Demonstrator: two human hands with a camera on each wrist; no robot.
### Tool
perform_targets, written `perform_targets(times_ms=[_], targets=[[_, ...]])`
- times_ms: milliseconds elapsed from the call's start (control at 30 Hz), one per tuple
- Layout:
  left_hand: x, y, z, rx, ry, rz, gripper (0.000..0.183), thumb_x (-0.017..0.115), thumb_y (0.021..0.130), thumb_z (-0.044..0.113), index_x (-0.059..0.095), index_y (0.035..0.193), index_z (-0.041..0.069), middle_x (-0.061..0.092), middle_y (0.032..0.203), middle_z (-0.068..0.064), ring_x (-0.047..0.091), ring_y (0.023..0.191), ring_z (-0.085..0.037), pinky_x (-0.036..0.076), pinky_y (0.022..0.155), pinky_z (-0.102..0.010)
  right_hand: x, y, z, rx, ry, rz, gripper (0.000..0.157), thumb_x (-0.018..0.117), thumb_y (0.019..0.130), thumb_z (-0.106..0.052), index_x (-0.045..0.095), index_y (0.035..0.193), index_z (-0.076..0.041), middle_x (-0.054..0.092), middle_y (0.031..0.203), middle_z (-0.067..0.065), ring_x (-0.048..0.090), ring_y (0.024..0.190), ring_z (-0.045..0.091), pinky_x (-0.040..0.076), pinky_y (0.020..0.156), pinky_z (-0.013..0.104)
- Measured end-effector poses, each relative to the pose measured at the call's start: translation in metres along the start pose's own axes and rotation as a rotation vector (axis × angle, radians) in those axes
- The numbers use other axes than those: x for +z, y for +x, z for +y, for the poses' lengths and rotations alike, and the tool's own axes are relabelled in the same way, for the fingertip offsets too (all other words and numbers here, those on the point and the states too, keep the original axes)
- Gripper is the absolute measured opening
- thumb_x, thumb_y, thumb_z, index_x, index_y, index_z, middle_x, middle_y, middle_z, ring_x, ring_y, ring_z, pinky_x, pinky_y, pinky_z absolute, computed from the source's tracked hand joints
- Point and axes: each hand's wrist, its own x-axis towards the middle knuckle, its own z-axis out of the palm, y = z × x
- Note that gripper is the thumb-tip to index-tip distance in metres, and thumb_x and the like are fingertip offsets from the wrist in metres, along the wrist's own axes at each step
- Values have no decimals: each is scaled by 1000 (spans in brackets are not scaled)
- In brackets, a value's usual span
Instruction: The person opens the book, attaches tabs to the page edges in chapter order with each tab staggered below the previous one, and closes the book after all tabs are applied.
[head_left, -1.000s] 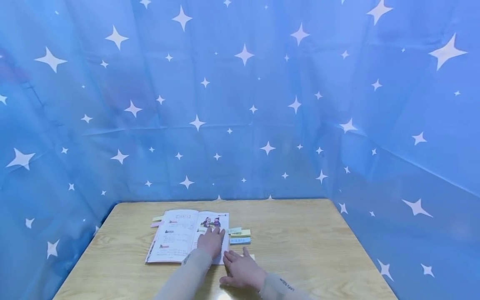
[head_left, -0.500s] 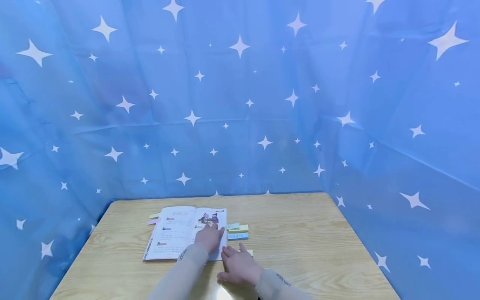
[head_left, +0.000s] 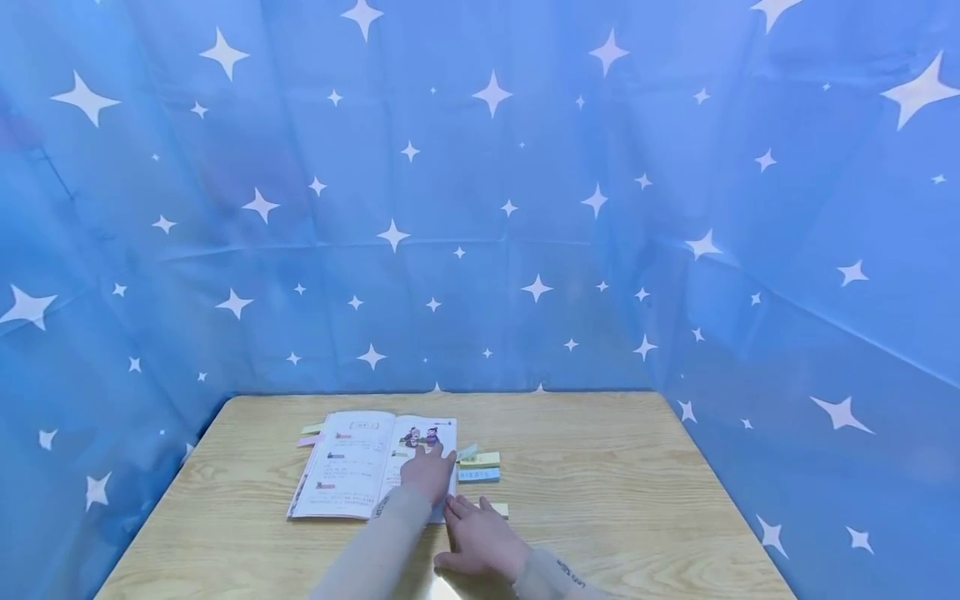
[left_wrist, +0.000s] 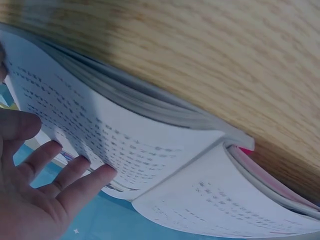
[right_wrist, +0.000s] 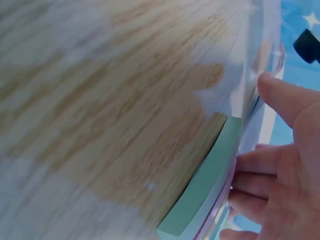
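Observation:
An open book [head_left: 345, 475] with printed pages lies on the wooden table [head_left: 615, 483]. My left hand [head_left: 426, 477] rests on its right page, below a coloured picture of two figures, fingers spread and forefinger near the outer edge. In the left wrist view, those fingertips [left_wrist: 107, 171] touch the printed text. My right hand [head_left: 483, 533] lies at the book's lower right edge, fingers extended, thumb out to the side. A green sticky tab [right_wrist: 205, 185] runs beside its fingers in the right wrist view. Whether the right fingers touch the book edge is hard to tell.
Yellow [head_left: 483, 459] and blue sticky tabs [head_left: 478, 475] jut from the book's right side, and a pale tab [head_left: 500, 510] lower down. A pink tab [head_left: 310, 440] sticks out at left. A blue star-patterned curtain [head_left: 450, 192] stands behind the table.
The camera view has shifted slightly. My left hand has edged right toward the page's outer edge, and the uppermost right tab now tilts upward. The right hand stays nearly still.

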Motion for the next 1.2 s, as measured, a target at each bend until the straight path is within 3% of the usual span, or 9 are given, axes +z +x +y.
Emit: perform_targets(times_ms=[167,367,533,667,800,900,1033,1200], targets=[[-6,-2,0,-16,-40,-10,43,60,93,25,58,136,24,49,143,-9,41,129,-47,51,82,-61,-2,2,-3,16,-18,8,80,57,85,-65,52,138,-6,47,146,6,42,135,22,37,107,52],[-13,-11,-7,71,-74,4,37,49,100,29,58,136,23,53,138,-14,46,125,-46,47,92,-59,-3,4,1,10,-16,14,80,59,84,-63,53,138,-4,48,144,8,43,134,24,37,107,53],[-25,-27,-19,180,-80,-26,37,59,95,25,62,131,18,58,134,-10,51,124,-37,44,100,-52,-7,6,6,-20,-31,7,74,60,84,-60,56,135,-6,52,141,7,46,132,22,40,104,54],[-30,-37,-33,259,-110,-53,45,69,87,35,66,127,16,60,132,-9,54,122,-33,45,100,-47,-6,5,8,-20,-43,-12,75,62,84,-60,56,135,-6,51,142,7,45,132,20,40,104,53],[-30,-48,-48,249,-137,-89,71,80,71,49,63,129,13,55,137,-14,50,126,-38,42,102,-49,-3,4,9,-4,-15,-23,75,63,83,-59,55,136,-6,50,143,7,45,133,20,39,105,53],[-29,-57,-56,236,-143,-107,83,85,63,50,61,131,8,52,138,-20,49,126,-40,41,103,-50,-1,3,9,3,13,-34,74,63,83,-58,55,136,-7,49,144,6,44,133,20,39,105,52],[-27,-63,-60,254,-130,-74,83,86,63,47,61,129,4,55,133,-24,53,121,-40,44,101,-49,-2,1,11,2,37,-31,73,64,83,-56,55,136,-6,49,144,7,44,133,20,41,104,50],[-20,-61,-64,274,-116,-3,72,85,67,44,66,122,2,61,125,-23,58,114,-37,47,97,-46,0,2,12,-13,81,-4,71,64,85,-54,56,135,-5,50,143,8,45,133,21,43,102,49]])
